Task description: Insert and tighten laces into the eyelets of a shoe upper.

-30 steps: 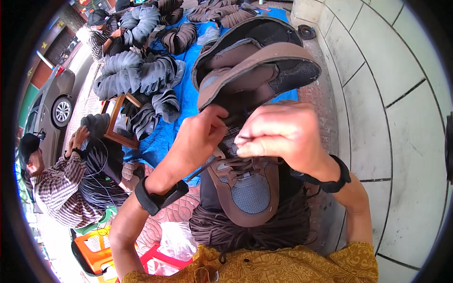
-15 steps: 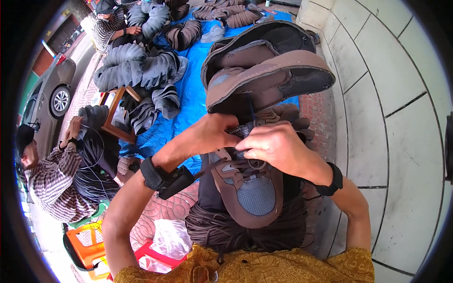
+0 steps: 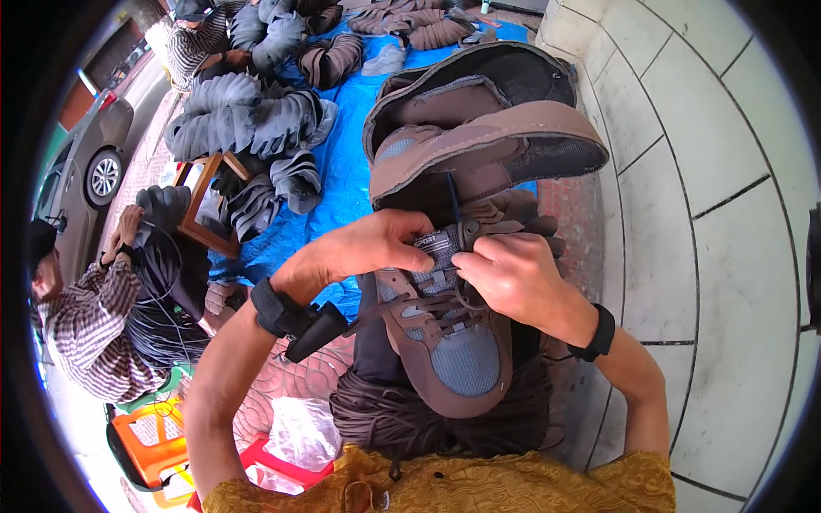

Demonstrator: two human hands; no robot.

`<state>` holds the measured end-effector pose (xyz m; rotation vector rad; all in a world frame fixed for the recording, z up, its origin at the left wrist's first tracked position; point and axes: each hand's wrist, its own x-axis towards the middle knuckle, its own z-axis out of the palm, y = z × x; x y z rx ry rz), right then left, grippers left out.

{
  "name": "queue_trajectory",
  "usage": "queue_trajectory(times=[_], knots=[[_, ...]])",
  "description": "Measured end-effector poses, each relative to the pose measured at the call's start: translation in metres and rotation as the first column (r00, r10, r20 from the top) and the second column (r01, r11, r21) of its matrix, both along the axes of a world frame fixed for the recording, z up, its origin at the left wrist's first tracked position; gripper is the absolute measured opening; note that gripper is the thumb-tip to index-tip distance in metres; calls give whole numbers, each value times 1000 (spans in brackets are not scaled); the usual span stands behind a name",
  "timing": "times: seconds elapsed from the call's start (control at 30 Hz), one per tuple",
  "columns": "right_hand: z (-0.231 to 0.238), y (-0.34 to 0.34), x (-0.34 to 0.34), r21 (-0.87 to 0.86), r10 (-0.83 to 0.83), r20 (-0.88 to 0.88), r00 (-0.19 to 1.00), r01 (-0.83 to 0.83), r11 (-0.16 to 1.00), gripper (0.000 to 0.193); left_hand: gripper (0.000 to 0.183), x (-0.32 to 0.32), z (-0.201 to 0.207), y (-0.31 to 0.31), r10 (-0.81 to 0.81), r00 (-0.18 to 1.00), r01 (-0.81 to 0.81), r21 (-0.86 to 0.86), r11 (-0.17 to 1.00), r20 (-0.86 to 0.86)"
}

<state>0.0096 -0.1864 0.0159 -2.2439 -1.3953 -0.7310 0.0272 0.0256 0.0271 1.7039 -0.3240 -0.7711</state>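
- Pinching with curled fingers, the left hand point(image 3: 376, 248) closes on the top of the brown sneaker point(image 3: 445, 342), thumb and fingertips pressed against the tongue and upper eyelets.
- Across from it, the right hand point(image 3: 513, 278) is closed into a loose fist around the dark lace point(image 3: 451, 201), which rises in a thin line from the knuckles toward the shoe above.
- Both hands meet at the sneaker's throat, just beside each other, nearly touching.
- That sneaker lies in the person's lap, toe pointing toward the lower edge, with a grey mesh panel on the toe and brown overlays along the lacing.
- A second brown shoe point(image 3: 487, 141) sits just beyond the hands, its dark opening and thick sole rim facing the camera.
- Each wrist carries a black band; the left one has a dark block fixed to it.
- Behind the shoes a blue tarp point(image 3: 342, 184) covers the ground, with stacks of dark grey footwear point(image 3: 248, 124) lined up on it.
- At the left edge of the tarp stands a wooden frame point(image 3: 201, 205), tilted.
- Another person in a striped shirt point(image 3: 81, 338) sits at the far left, beside an orange plastic stool point(image 3: 150, 436).
- A clear plastic bag point(image 3: 299, 436) lies near the person's left elbow.
- To the right runs a pale tiled wall point(image 3: 701, 188).
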Motion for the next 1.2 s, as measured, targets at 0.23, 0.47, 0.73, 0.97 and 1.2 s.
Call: queue_trajectory(times=[0.23, 0.47, 0.73, 0.97, 1.2], knots=[[-6, 2, -4, -20, 0, 156, 988, 4, 1000, 9, 38, -2, 12, -5, -140, 982, 117, 167, 979, 129], [-18, 4, -2, 147, 33, -7, 999, -32, 989, 11, 37, -5, 6, -6, -89, 981, 68, 120, 990, 175], [-16, 5, -5, 252, 85, -245, 966, -21, 968, 19, 33, -9, 3, -4, -61, 992, 56, 39, 998, 111], [-6, 6, -8, 82, -51, -32, 998, 54, 995, 18, 30, -10, 2, -4, -24, 998, 28, -51, 998, 65], [-15, 5, -4, 180, 14, -251, 968, 33, 983, 20, 30, -8, 4, -6, -40, 986, 29, 71, 997, 164]])
